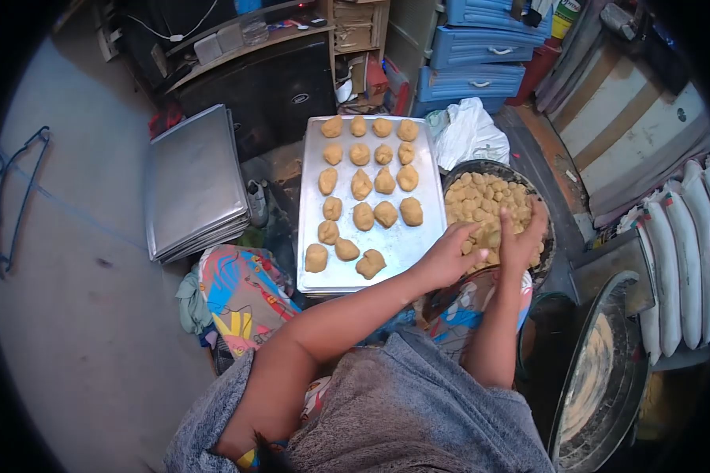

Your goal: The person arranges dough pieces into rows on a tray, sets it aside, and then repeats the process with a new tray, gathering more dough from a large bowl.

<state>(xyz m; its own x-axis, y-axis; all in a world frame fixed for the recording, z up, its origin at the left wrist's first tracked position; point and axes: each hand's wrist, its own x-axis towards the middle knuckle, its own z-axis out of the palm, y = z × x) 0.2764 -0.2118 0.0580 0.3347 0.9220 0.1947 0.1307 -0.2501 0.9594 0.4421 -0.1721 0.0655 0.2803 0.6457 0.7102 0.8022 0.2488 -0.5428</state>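
Note:
A round dark basin [546,270] to my right is full of small tan dough pieces [481,193]. My left hand [450,256] reaches across to the basin's near left side, thumb and fingers apart, touching or just above the pieces. Over the right side of the basin, my right hand [522,236] has its thumb apart from its fingers, which point away from me. Nothing gripped shows in either hand, though the palms are partly hidden. In front of me, a silver baking tray [410,260] bears several larger dough lumps [362,185] in rough rows.
Stacked metal trays [197,181] lean at the left. A white plastic bag [472,135] sits behind the basin, before blue drawers [469,83]. At the lower right stands a large dark tub [564,418] with pale residue. Long wrapped packs [678,260] lie at far right.

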